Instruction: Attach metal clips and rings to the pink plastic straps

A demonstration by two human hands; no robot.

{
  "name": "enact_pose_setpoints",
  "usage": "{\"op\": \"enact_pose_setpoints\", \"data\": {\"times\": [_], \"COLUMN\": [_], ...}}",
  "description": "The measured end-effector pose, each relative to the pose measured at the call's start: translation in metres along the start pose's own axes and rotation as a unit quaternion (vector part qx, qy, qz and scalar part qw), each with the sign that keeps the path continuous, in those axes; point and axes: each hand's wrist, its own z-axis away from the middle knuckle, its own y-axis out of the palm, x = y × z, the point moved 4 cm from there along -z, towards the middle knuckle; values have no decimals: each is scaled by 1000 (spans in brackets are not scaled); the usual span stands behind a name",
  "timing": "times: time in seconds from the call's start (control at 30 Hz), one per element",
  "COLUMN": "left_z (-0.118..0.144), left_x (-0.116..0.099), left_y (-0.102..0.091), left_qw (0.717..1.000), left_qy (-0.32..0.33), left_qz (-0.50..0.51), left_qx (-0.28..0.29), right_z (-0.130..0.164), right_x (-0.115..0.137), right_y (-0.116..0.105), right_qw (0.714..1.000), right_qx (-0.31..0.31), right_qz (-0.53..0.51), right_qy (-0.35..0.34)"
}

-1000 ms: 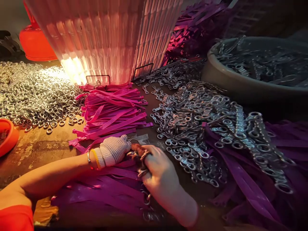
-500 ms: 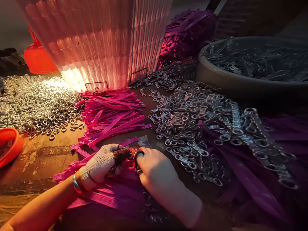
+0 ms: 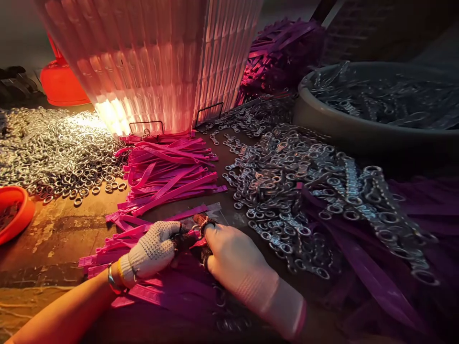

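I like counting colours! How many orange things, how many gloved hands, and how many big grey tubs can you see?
Orange things: 2, a bowl at the left edge and a container behind the lit basket.
Gloved hands: 2, the left hand and the right hand, meeting over pink straps.
Grey tubs: 1, holding metal parts.
Total: 5.

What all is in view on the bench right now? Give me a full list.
pink straps: a heap, magenta, bench centre
loose rings: large pile, silver, left
linked metal fittings: large pile, silver, centre-right
purple straps: many, right, partly beneath the fittings
tub: one, grey, far right, holding metal parts
ribbed basket: one, translucent pink, back centre
bowl: one, orange, left edge
left hand: white dotted glove, pinching a strap
right hand: white glove, fingers meeting the left's
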Motion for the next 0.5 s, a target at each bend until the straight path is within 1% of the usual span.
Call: {"op": "enact_pose_setpoints", "data": {"times": [0.03,0.1,0.23,0.27,0.33,0.4,0.5], "left_z": [1,2,-1,-1,-3,-4,-5], "left_x": [0,0,2,3,7,10,10], "left_y": [1,3,5,5,4,3,1], "left_qw": [1000,1000,1000,1000,999,999,999], "left_qy": [0,-3,4,4,-7,-20,-27], "left_qz": [-11,-23,-17,-17,-24,-29,8], "left_qx": [-1,6,13,15,23,29,37], "right_z": [0,0,2,3,4,6,11], "right_x": [-1,-1,6,9,12,13,4], "right_y": [1,5,20,23,26,24,11], "right_qw": [1000,999,998,997,997,998,997], "right_qx": [21,30,12,11,16,33,59], "right_qz": [-3,-1,27,33,37,37,28], "right_qy": [17,25,-55,-66,-63,-42,-34]}}
